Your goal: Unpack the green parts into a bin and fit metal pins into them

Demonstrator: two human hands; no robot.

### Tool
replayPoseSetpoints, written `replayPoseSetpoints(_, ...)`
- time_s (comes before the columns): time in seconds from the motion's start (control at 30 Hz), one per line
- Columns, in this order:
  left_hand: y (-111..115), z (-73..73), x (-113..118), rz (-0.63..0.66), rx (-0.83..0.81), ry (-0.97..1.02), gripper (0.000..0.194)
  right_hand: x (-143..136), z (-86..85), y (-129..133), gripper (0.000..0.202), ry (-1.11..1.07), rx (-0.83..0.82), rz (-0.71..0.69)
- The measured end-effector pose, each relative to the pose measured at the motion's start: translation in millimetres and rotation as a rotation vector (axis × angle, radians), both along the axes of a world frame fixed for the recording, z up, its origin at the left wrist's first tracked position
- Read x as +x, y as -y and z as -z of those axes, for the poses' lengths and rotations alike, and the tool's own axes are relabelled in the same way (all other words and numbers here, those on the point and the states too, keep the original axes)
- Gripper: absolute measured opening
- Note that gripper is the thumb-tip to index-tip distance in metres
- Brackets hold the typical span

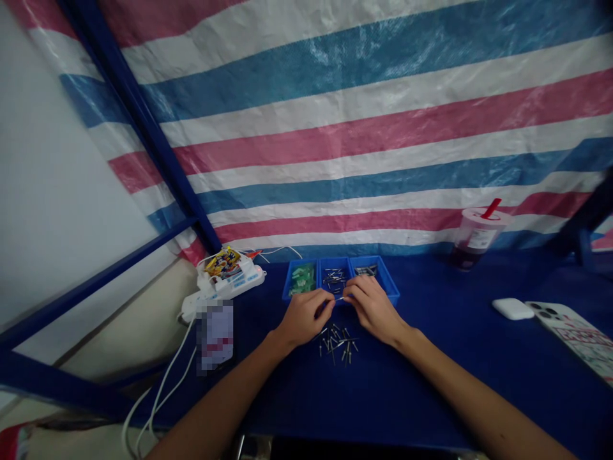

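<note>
Between my two hands, a thin metal piece (339, 298) is pinched at both ends, just over the front edge of a blue three-part tray (391, 289). My left hand (306, 316) has thumb and fingers closed on its left end; my right hand (372, 308) pinches the right end. The tray's left compartment holds green packets (303, 278), the middle one small metal pins (334, 277), and the right one dark metallic pieces (366, 270), partly behind my right hand. A loose pile of metal pins (339, 344) lies on the blue table below my hands.
White power strips (244, 285) with a box of colourful wrappers (223, 263) and cables are at the left, near a blurred upright object (218, 338). On the right stand a cup with a red straw (474, 239), a white case (513, 309) and a phone (572, 335).
</note>
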State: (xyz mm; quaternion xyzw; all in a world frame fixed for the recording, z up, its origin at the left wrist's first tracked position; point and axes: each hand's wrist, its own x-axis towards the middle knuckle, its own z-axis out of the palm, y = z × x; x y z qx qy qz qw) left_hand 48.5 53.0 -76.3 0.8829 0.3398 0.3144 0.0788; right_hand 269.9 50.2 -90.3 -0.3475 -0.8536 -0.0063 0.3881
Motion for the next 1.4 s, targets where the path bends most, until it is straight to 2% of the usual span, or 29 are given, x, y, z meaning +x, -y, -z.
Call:
replayPoseSetpoints(0.2, 0.9, 1.4, 2.4, 0.033, 0.007, 0.002, 0.019, -1.3, 1.0, -0.4, 0.017, 0.03, -0.003, -0.012)
replayPoseSetpoints(0.47, -0.5, -2.3, -0.8, -0.033, 0.019, 0.038, 0.018, 1.4, -2.3, -3.2, 0.014, -0.004, 0.068, 0.004)
replayPoseSetpoints(0.6, -1.4, -2.4, -4.0, -0.056, 0.024, 0.06, 0.02, 8.7, -6.0, -5.3, 0.014, -0.046, 0.139, 0.054)
replayPoseSetpoints(0.73, -5.1, -1.3, -8.6, -0.057, -0.016, 0.042, 0.022, 16.7, -9.4, -3.9, 0.009, -0.239, 0.293, 0.179)
replayPoseSetpoints(0.9, -7.2, -0.9, -9.6, 0.095, -0.129, -0.211, 0.022, 16.2, -13.3, 3.5, 0.009, -0.528, 0.466, 0.334)
replayPoseSetpoints(0.97, -6.5, -0.6, -8.3, 0.13, -0.146, -0.294, 0.021, 13.7, -15.1, 4.6, 0.009, -0.519, 0.423, 0.367)
replayPoseSetpoints(1.03, -6.0, -0.2, -7.7, 0.141, -0.158, -0.34, 0.019, 11.6, -16.6, 3.3, 0.01, -0.409, 0.293, 0.395)
replayPoseSetpoints(1.13, -7.1, 0.0, -9.0, 0.138, -0.18, -0.353, 0.018, 10.4, -17.1, -0.9, 0.026, -0.275, 0.15, 0.385)
replayPoseSetpoints(1.2, -8.7, -0.1, -10.7, 0.136, -0.197, -0.348, 0.017, 10.2, -16.4, -2.8, 0.029, -0.247, 0.126, 0.343)
replayPoseSetpoints(1.4, -10.3, 1.1, -12.4, 0.132, -0.214, -0.362, 0.014, 6.6, -11.2, -1.2, 0.018, -0.168, 0.113, 0.19)
